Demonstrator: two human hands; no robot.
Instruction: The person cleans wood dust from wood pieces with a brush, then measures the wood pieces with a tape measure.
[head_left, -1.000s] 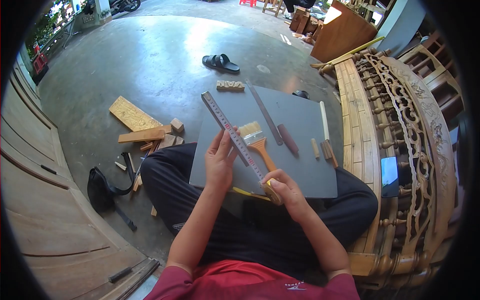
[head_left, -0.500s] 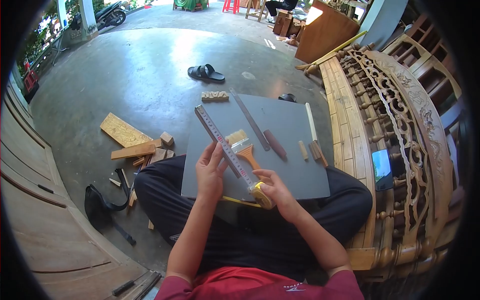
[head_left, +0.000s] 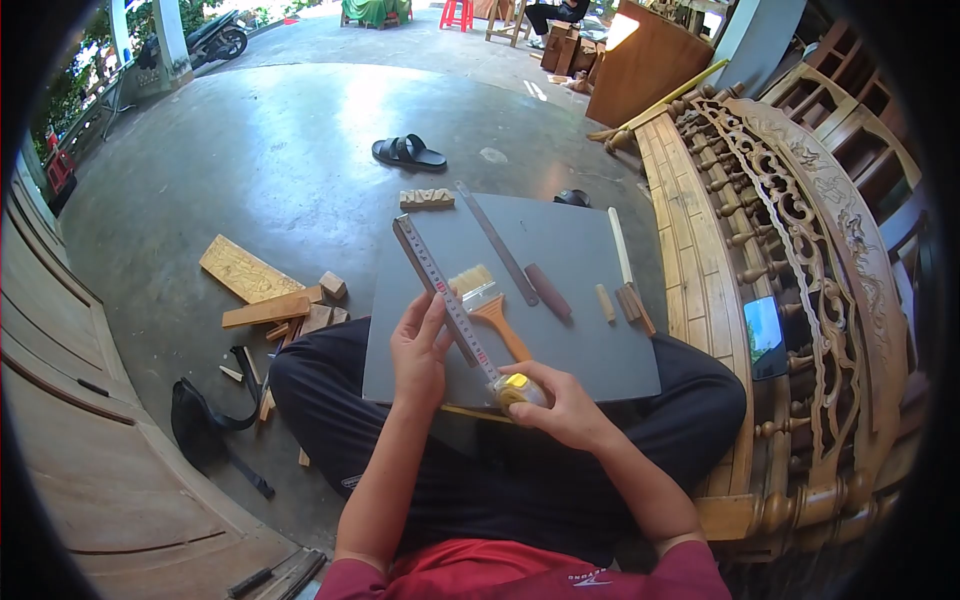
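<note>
My left hand is closed around a narrow dark strip and the extended blade of a tape measure, which lies along it. The yellow-topped case of the tape measure is gripped in my right hand, near the front edge of the grey board. Under and beside the blade lies a brush with an orange handle. Farther right on the board are a metal ruler-like strip, a dark red-brown piece and a small light wooden piece.
A carved block sits at the board's back edge, with a pale stick at its right. Wood pieces and a black bag lie left. A carved wooden bench stands right. A sandal is ahead; a person sits far back.
My right hand has closed more fully over the tape case, which has shifted slightly left and up. The left hand keeps its hold on the strip and blade.
</note>
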